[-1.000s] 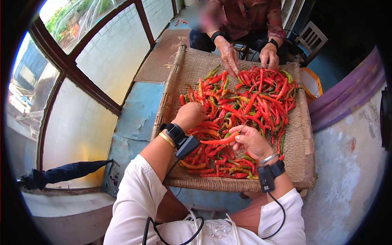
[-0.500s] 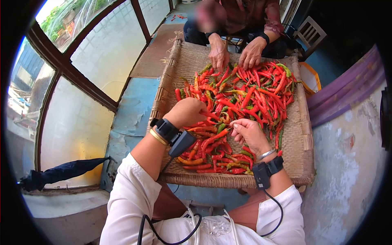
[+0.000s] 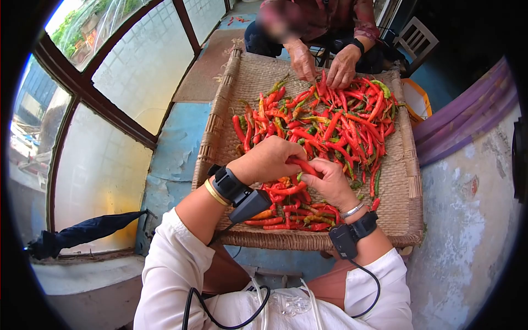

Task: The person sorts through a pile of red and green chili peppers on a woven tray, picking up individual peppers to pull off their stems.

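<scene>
Over the woven tray (image 3: 396, 220), my left hand (image 3: 268, 159) is closed around a red chili pepper (image 3: 303, 166), which points toward the right. My right hand (image 3: 331, 182) meets it there, thumb and fingers pinched at the pepper's other end. A smaller pile of chili peppers (image 3: 297, 214), mostly red with some orange and green, lies just below my hands near the tray's front edge. Beyond them spreads a larger heap of red and green chili peppers (image 3: 352, 129). My fingertips partly hide the held pepper.
Across the tray, another person's two hands (image 3: 342, 66) work at the heap's far edge. Windows (image 3: 110, 154) run along the left, with a folded dark umbrella (image 3: 88, 232) below. A purple curtain (image 3: 467, 129) and a worn wall (image 3: 467, 220) stand at the right.
My hands have come together at the red chili pepper, the right one moving left and closing on its end. The other person's hands have shifted slightly right.
</scene>
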`<action>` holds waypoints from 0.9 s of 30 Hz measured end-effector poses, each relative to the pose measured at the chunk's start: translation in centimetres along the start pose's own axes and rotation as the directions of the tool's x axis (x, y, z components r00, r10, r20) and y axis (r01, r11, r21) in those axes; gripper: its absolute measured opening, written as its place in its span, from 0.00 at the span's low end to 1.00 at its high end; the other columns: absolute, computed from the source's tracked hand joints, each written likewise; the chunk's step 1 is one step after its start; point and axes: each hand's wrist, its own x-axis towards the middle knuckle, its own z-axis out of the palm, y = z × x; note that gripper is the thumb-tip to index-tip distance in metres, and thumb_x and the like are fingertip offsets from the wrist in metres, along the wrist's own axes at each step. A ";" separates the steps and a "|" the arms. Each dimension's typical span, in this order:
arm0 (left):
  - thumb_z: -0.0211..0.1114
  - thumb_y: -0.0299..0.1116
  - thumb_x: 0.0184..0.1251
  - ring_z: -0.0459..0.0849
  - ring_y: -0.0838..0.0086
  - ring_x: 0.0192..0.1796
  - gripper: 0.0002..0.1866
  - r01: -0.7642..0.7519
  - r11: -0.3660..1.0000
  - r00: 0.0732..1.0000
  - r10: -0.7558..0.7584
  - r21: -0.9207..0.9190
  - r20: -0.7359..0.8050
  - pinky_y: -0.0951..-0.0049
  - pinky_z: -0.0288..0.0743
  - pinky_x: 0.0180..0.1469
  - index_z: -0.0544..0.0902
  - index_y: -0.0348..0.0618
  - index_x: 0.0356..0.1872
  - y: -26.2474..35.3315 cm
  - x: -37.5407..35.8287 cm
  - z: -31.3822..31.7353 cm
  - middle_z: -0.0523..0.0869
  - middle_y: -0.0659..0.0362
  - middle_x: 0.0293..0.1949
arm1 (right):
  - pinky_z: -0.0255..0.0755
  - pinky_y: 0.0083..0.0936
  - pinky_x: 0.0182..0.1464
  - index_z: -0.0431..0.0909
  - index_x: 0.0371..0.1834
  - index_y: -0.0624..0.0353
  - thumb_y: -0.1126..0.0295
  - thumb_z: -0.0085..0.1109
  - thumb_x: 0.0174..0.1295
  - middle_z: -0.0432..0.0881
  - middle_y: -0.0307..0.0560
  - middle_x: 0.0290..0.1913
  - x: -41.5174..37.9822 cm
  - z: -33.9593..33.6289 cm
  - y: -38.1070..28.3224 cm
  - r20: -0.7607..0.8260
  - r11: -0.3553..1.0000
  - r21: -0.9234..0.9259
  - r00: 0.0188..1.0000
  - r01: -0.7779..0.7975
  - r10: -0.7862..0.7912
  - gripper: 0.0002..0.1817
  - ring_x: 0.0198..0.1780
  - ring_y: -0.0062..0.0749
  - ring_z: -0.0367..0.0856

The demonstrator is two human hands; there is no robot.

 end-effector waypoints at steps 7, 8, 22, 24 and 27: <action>0.62 0.25 0.50 0.79 0.76 0.25 0.09 0.085 0.995 0.995 -0.082 0.057 -0.054 0.76 0.72 0.30 0.79 0.38 0.35 -0.7 -0.4 -0.9 0.80 0.56 0.22 | 0.61 0.10 0.21 0.75 0.37 0.63 0.64 0.48 0.64 0.72 0.33 0.18 0.2 -1.4 -0.9 -0.016 0.884 0.369 0.949 -0.287 0.315 0.12 0.19 0.11 0.67; 0.62 0.24 0.50 0.79 0.79 0.26 0.10 0.129 0.992 0.986 -0.129 -0.007 -0.111 0.77 0.72 0.31 0.79 0.38 0.36 -1.0 -0.5 -1.3 0.80 0.58 0.22 | 0.60 0.10 0.21 0.75 0.39 0.63 0.63 0.48 0.64 0.72 0.33 0.17 0.2 -1.8 -1.0 -0.057 0.823 0.472 0.921 -0.315 0.385 0.13 0.18 0.11 0.66; 0.59 0.28 0.60 0.78 0.84 0.30 0.06 0.313 0.899 0.947 -0.321 -0.307 0.028 0.81 0.72 0.33 0.80 0.36 0.34 -1.4 -0.3 -1.0 0.81 0.64 0.24 | 0.70 0.17 0.38 0.76 0.43 0.66 0.67 0.54 0.59 0.79 0.41 0.33 0.1 -3.3 0.7 -0.118 0.949 0.165 0.950 -0.269 0.290 0.14 0.34 0.19 0.76; 0.61 0.31 0.56 0.81 0.74 0.30 0.07 0.202 0.978 0.971 -0.206 -0.043 -0.125 0.71 0.73 0.33 0.80 0.38 0.32 -3.3 -0.6 -1.1 0.82 0.59 0.24 | 0.70 0.15 0.36 0.75 0.44 0.65 0.68 0.53 0.60 0.78 0.36 0.32 0.1 -3.3 0.8 -0.015 0.914 0.231 0.938 -0.335 0.347 0.13 0.32 0.16 0.74; 0.61 0.31 0.51 0.81 0.58 0.36 0.07 0.423 0.744 0.905 -0.369 0.517 -0.210 0.61 0.74 0.37 0.78 0.38 0.29 -6.6 -1.3 -1.6 0.80 0.50 0.30 | 0.70 0.15 0.35 0.76 0.43 0.65 0.68 0.53 0.60 0.77 0.36 0.31 0.0 -2.7 1.8 -0.005 0.941 0.146 0.951 -0.305 0.309 0.12 0.31 0.16 0.74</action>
